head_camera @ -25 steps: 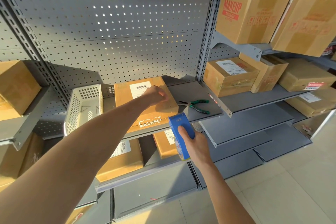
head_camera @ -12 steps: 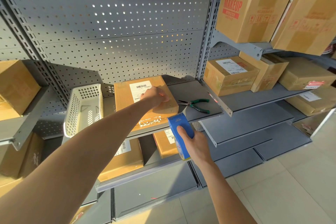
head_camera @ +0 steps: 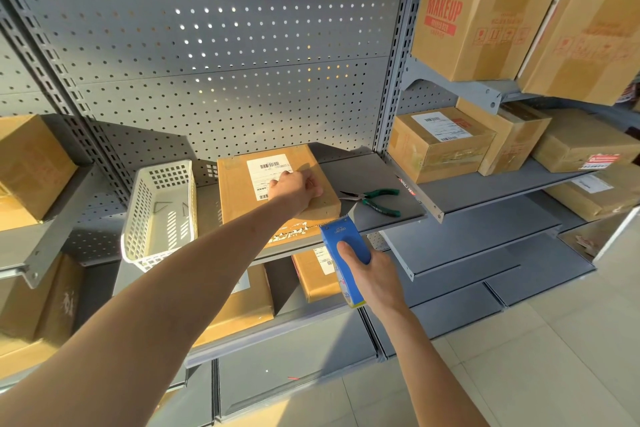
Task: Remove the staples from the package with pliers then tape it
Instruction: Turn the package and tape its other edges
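Observation:
A flat brown cardboard package (head_camera: 239,198) with a white shipping label lies on the grey shelf (head_camera: 360,177). My left hand (head_camera: 294,189) rests on its top near the right side, fingers curled and pressing down. My right hand (head_camera: 372,277) grips a blue tape dispenser (head_camera: 343,243), held upright just below the package's front right corner. Green-handled pliers (head_camera: 375,199) lie on the shelf to the right of the package, apart from both hands.
A white perforated plastic basket (head_camera: 138,218) stands left of the package, with several small staples inside. More cardboard boxes (head_camera: 440,142) fill the shelves to the right, above and below. A grey pegboard wall (head_camera: 225,45) backs the shelf.
The tape dispenser in my right hand has edged up slightly toward the package's front corner. My left hand stays pressed on the package.

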`<action>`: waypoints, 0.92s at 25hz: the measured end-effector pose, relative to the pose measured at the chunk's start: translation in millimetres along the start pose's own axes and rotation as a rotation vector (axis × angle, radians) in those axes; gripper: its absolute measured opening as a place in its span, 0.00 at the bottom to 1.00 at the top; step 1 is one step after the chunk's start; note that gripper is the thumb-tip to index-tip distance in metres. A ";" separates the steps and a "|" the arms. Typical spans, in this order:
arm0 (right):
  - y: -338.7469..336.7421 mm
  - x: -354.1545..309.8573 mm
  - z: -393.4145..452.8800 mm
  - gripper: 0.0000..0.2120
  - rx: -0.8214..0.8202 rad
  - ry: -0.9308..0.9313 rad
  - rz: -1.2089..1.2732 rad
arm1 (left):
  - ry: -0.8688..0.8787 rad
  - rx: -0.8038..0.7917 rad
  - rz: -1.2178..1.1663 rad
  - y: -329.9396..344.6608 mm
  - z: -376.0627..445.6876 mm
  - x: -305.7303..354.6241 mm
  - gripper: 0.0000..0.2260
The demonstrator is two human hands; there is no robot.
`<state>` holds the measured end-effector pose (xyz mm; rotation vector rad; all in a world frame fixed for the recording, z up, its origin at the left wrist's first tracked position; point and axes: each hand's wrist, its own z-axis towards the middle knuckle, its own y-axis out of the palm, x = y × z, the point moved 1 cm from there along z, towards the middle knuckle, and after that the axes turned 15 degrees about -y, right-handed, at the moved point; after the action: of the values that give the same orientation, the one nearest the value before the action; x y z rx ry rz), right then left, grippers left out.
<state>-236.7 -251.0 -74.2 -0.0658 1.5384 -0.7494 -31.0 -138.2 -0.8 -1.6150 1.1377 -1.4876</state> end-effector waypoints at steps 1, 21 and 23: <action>-0.2 -0.3 -0.2 0.41 -0.001 0.000 0.011 | 0.003 0.000 0.010 -0.9 -1.3 0.9 0.09; -3.4 -2.7 -7.0 0.30 0.017 -0.033 -0.014 | 0.044 0.010 -0.044 2.0 -1.9 -2.3 0.07; -1.3 -2.1 -6.3 0.30 0.006 -0.028 -0.005 | 0.048 0.017 -0.032 3.5 -1.1 -3.1 0.07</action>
<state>-242.7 -248.4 -72.2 -0.0756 1.5093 -0.7547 -32.6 -136.8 -5.0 -1.6013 1.1271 -1.5602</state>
